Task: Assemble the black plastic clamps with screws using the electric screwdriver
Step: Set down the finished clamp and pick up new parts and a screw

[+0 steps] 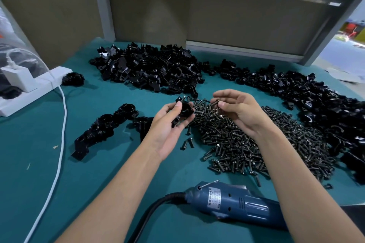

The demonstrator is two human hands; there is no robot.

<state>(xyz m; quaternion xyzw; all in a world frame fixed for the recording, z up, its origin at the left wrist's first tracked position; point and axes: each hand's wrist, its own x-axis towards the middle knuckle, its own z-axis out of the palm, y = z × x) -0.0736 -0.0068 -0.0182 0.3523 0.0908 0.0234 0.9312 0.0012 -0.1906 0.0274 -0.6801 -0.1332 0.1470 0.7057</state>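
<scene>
While gripping a black clamp [182,111] in the curled left hand [167,126] just left of centre, holds it at the edge of the screw heap [246,144], likely for a short reach from the right hand [239,111], pinching one screw [215,104]. Leaves the electric screwdriver [237,205] lying lower centre on the bench [98,183], near for driving. Keeps joined clamps [102,126] at left, apart from loose pieces [150,67] above.

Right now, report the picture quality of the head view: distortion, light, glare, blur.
Head view: the wide-angle lens tilts the grey frame post; light is even, soft shadows beside the assembled clamps; glints on the clamp pile; the far-right opening is washed out; left hand gripping a clamp and right hand pinching a screw are sharp.
</scene>
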